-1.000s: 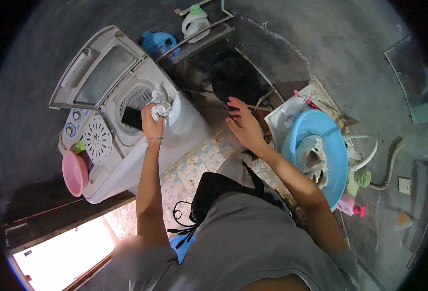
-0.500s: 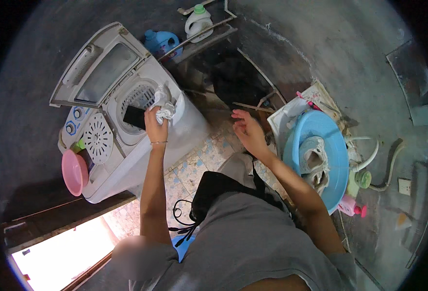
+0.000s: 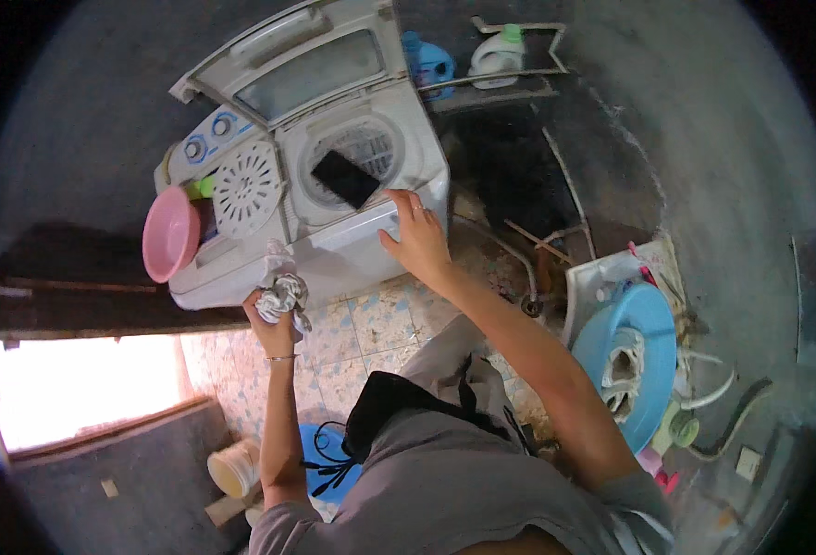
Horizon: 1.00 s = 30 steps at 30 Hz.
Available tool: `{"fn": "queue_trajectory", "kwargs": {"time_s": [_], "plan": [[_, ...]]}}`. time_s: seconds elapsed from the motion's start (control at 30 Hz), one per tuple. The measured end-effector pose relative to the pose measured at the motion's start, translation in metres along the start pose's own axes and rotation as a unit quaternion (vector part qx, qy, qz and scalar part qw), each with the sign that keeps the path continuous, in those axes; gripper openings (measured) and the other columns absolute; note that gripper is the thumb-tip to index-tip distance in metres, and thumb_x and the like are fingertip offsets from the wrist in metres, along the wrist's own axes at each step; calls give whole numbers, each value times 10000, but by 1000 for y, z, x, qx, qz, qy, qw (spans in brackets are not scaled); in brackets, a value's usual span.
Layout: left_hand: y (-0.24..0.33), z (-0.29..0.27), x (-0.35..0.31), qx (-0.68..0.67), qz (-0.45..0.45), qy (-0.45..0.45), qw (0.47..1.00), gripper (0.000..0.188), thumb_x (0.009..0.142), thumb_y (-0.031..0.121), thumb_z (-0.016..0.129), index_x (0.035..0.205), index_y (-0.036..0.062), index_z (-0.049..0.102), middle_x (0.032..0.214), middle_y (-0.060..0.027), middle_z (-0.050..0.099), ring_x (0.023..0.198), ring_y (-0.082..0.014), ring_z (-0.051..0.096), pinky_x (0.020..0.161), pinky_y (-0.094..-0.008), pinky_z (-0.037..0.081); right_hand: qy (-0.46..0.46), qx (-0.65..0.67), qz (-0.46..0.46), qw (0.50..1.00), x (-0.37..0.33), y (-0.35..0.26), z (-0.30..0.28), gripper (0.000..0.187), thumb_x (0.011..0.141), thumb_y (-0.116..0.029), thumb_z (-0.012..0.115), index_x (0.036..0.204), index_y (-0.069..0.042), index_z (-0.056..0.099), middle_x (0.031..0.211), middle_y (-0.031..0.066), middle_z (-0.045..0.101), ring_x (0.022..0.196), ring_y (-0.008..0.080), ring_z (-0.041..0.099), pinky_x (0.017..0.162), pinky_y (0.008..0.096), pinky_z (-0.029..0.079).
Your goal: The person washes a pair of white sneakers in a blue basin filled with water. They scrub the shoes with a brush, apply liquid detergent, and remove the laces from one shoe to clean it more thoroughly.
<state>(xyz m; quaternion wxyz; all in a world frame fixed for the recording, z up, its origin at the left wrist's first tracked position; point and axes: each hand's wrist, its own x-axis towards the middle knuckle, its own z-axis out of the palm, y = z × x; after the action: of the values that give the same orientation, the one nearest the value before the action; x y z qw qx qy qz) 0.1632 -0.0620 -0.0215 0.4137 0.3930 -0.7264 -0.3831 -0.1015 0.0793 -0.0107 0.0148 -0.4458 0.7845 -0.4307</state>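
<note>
"What is the left hand (image 3: 270, 330) doing?"

"Gripping, closed tight at the end of a bare left forearm (image 3: 282, 407) that runs nearly straight forward."

"And the right hand (image 3: 421, 242)?"

"Loosely spread, thumb (image 3: 390, 244) apart from the fingers (image 3: 415, 204). It reaches farther forward than the left, its forearm (image 3: 514, 333) slanting inward from the lower right."

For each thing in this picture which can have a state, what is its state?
White cloth, bunched
Left hand, closed on the cloth
Right hand, open, holding nothing
Washer lid, raised
Black slab, lying at the tub opening
Blue basin, holding footwear
White bottle, capped
</note>
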Motion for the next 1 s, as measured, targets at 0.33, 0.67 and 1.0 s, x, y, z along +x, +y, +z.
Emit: {"fn": "queue_trajectory", "kwargs": {"time_s": [0.33,0.67,1.0], "plan": [[-24,-68,28,77,31,6,997,414,638,16,657,1019,41,498,986,-119,523,921,-250,528,859,-328,412,-107,-173,3,979,96,22,111,905,692,-290,736,1426,-176,219,1375,193,323,1130,398,460,921,475,411],[-57,-85,111,110,123,-123,978,404,584,31,658,967,70,537,1092,-193,541,1039,-383,515,877,-407,429,-13,-64,-67,996,129,-13,133,894,627,-165,744,1389,-119,278,1314,174,370,1037,397,501,881,449,434],[-72,-46,164,155,351,-384,840,455,590,83,699,1020,174,579,1218,-70,481,1152,-267,456,909,-345,449,-173,-82,-230,954,261,-125,264,914,619,-178,756,1391,-194,266,1302,139,386,1019,358,540,881,432,446]]}}
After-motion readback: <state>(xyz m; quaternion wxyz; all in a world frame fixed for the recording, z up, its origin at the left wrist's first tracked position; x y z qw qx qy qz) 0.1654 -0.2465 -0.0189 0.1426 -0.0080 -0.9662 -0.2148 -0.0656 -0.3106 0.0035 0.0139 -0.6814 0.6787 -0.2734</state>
